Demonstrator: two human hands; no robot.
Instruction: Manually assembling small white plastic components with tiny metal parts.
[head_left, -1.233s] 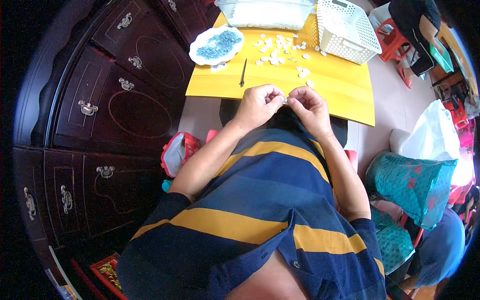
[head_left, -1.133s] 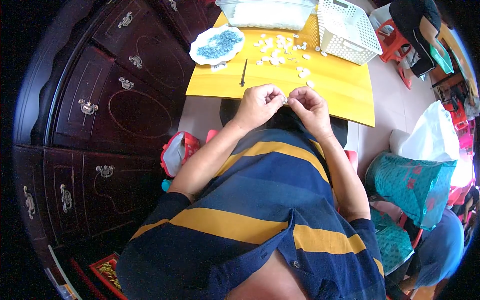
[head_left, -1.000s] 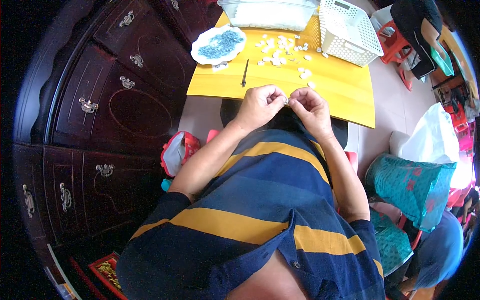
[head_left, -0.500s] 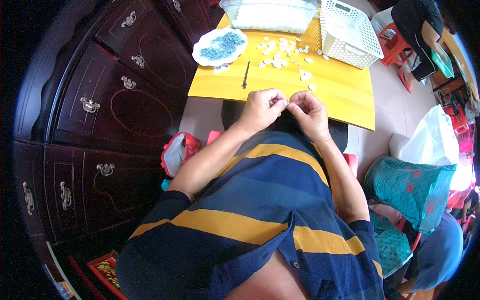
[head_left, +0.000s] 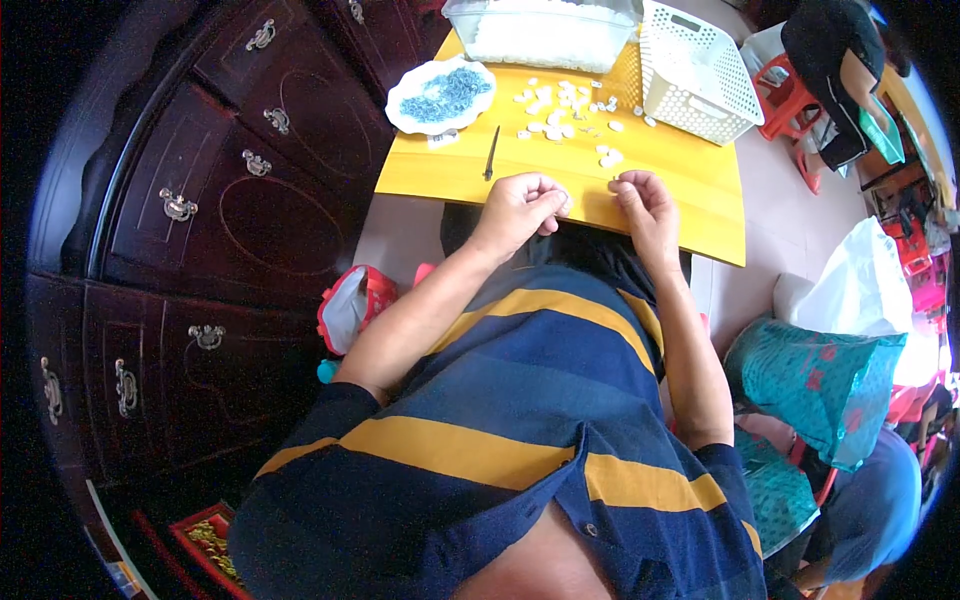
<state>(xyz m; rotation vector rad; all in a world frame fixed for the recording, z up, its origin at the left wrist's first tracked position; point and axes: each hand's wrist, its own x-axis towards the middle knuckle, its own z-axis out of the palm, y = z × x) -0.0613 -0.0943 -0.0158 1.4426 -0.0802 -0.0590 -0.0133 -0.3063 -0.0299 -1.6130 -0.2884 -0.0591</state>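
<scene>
My left hand (head_left: 524, 212) is just over the near edge of the yellow table (head_left: 430, 175), thumb and fingers pinched together; whatever is between them is too small to make out. To its right, my right hand (head_left: 650, 212) is also in a pinch above the tabletop, its fingertips close to a few small white round pieces (head_left: 609, 156). Something tiny may be at those fingertips, but it does not show clearly. Many more small white pieces (head_left: 553, 131) lie scattered farther back. A thin, dark, pointed tool (head_left: 491, 155) rests left of them.
A scalloped white dish (head_left: 397, 112) holds small bluish pieces. Behind stand a clear tub (head_left: 465, 40) of white items and a white perforated basket (head_left: 740, 122). Dark drawers (head_left: 270, 230) line the left. Teal bags (head_left: 800, 385) and another person (head_left: 830, 60) are on the right.
My hands, which met fingertip to fingertip, have come apart. The right has moved right, toward the nearest white round piece, which no longer shows; the left has stayed nearly in place.
</scene>
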